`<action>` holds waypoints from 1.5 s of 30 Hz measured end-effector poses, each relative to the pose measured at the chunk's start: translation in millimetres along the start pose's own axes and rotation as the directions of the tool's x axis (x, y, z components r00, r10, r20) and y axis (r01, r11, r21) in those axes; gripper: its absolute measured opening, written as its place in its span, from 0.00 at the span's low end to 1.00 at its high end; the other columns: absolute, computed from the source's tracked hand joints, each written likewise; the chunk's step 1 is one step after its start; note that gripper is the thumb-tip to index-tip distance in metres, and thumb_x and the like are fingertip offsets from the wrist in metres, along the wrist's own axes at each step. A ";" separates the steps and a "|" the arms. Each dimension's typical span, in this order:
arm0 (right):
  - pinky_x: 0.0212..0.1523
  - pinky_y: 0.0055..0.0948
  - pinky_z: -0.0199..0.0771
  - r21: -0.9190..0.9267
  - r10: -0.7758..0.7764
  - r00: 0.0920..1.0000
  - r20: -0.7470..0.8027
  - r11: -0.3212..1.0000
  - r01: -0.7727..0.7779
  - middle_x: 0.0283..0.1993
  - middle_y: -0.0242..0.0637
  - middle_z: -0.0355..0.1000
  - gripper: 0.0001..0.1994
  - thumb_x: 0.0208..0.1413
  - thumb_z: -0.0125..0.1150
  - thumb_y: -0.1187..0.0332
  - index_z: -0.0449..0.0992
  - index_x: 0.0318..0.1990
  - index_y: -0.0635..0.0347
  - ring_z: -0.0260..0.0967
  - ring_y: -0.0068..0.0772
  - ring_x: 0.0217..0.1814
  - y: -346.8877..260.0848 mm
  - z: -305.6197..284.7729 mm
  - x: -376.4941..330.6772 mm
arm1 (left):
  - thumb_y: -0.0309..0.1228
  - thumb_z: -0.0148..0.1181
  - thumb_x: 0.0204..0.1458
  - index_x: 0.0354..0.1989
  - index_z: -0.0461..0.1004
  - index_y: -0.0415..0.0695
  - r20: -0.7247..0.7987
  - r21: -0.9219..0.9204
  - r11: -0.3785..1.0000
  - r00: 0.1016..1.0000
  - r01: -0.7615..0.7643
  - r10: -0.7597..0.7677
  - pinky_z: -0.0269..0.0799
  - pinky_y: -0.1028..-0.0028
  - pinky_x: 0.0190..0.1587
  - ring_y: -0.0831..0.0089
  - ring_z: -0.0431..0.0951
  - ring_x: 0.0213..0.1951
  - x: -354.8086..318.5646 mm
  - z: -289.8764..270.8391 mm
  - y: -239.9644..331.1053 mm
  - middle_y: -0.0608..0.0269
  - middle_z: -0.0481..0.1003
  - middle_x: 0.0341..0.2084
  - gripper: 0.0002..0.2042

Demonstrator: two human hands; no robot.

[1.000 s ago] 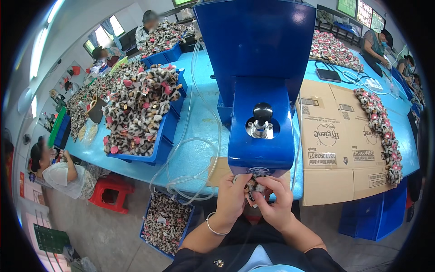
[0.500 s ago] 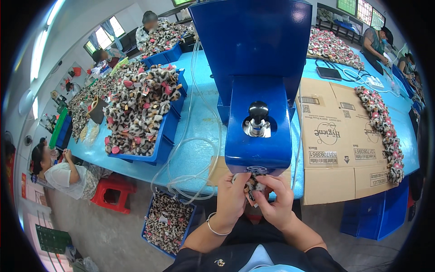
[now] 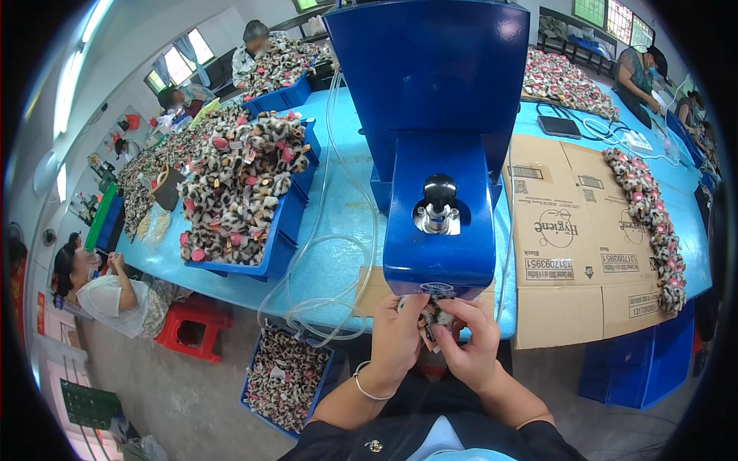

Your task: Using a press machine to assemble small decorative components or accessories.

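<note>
Plush piece (image 3: pixel 432 316) lies between left hand (image 3: pixel 394 335) and right hand (image 3: pixel 476 343); both pinch it.

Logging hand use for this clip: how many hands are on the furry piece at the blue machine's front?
2: the left hand on the left side of the furry piece, the right hand on its right. Neither hand is hidden, though they cover part of it.

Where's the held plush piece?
In the head view, low and right of centre, the plush piece is between the left hand and right hand, at the front of the blue machine.
</note>
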State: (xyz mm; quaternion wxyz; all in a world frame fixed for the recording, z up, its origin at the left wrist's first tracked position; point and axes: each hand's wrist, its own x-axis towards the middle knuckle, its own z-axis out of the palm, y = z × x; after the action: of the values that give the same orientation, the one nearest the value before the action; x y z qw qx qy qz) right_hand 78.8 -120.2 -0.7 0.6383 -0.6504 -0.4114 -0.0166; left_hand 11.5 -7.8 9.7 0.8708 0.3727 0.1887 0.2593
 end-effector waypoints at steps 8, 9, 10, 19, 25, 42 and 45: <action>0.25 0.22 0.69 0.004 -0.004 1.000 -0.011 1.000 0.004 0.41 0.41 0.71 0.19 0.46 0.69 0.79 0.76 0.48 0.62 0.71 0.26 0.30 0.3 -0.5 -4.6 | 0.26 0.56 0.61 0.39 0.76 0.37 0.040 0.016 1.000 0.999 -0.003 0.002 0.74 0.80 0.35 0.80 0.79 0.33 0.6 0.2 -0.8 0.62 0.79 0.34 0.06; 0.25 0.22 0.69 -0.004 -0.006 1.000 -0.014 1.000 0.006 0.42 0.42 0.71 0.19 0.46 0.69 0.79 0.76 0.48 0.62 0.71 0.26 0.31 0.9 -0.8 -5.7 | 0.26 0.56 0.61 0.39 0.76 0.37 0.039 0.016 1.000 0.999 -0.008 0.007 0.74 0.80 0.35 0.80 0.79 0.33 0.2 2.1 0.4 0.62 0.79 0.34 0.06; 0.26 0.22 0.70 -0.014 -0.008 1.000 -0.017 1.000 0.007 0.43 0.42 0.70 0.19 0.46 0.69 0.79 0.76 0.48 0.62 0.71 0.25 0.31 2.5 -0.9 -6.7 | 0.26 0.56 0.61 0.39 0.77 0.37 0.046 0.023 1.000 0.999 -0.022 0.021 0.74 0.80 0.35 0.80 0.79 0.33 0.7 4.6 0.6 0.62 0.79 0.34 0.06; 0.26 0.21 0.70 -0.039 -0.034 0.998 -0.056 0.999 0.032 0.43 0.42 0.71 0.19 0.46 0.69 0.80 0.76 0.48 0.63 0.71 0.26 0.32 0.8 0.8 -8.1 | 0.24 0.56 0.59 0.38 0.77 0.36 0.064 0.067 0.998 0.998 0.006 -0.010 0.73 0.80 0.35 0.80 0.78 0.34 9.8 0.9 1.2 0.63 0.79 0.33 0.06; 0.24 0.21 0.68 -0.030 -0.036 0.998 -0.048 0.999 0.035 0.41 0.41 0.71 0.19 0.46 0.68 0.81 0.76 0.48 0.64 0.71 0.26 0.32 -2.1 2.4 -3.1 | 0.26 0.57 0.58 0.36 0.77 0.36 0.052 0.101 0.994 0.998 -0.031 0.026 0.71 0.80 0.32 0.82 0.77 0.31 13.4 9.3 8.9 0.63 0.78 0.31 0.06; 0.23 0.23 0.66 -0.026 -0.049 0.998 -0.037 0.999 0.048 0.36 0.38 0.70 0.18 0.46 0.70 0.79 0.77 0.47 0.63 0.70 0.26 0.28 0.0 6.9 6.6 | 0.27 0.52 0.61 0.44 0.73 0.36 0.035 0.070 0.994 0.996 0.084 -0.087 0.80 0.75 0.31 0.72 0.81 0.32 10.0 21.6 30.2 0.57 0.78 0.35 0.08; 0.24 0.23 0.67 -0.018 -0.057 0.998 -0.037 0.998 0.057 0.36 0.38 0.70 0.18 0.46 0.71 0.78 0.77 0.47 0.63 0.69 0.25 0.28 -1.5 8.1 8.7 | 0.27 0.51 0.62 0.47 0.72 0.36 -0.002 0.041 0.995 0.996 0.086 -0.086 0.81 0.74 0.32 0.71 0.82 0.33 11.2 17.8 25.3 0.56 0.78 0.36 0.09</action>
State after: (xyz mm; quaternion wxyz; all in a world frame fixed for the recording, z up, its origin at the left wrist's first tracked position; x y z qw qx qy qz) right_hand 79.6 -109.1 3.8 0.6397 -0.6433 -0.4176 -0.0504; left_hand 21.8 3.9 38.6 0.8733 0.3820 0.2101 0.2175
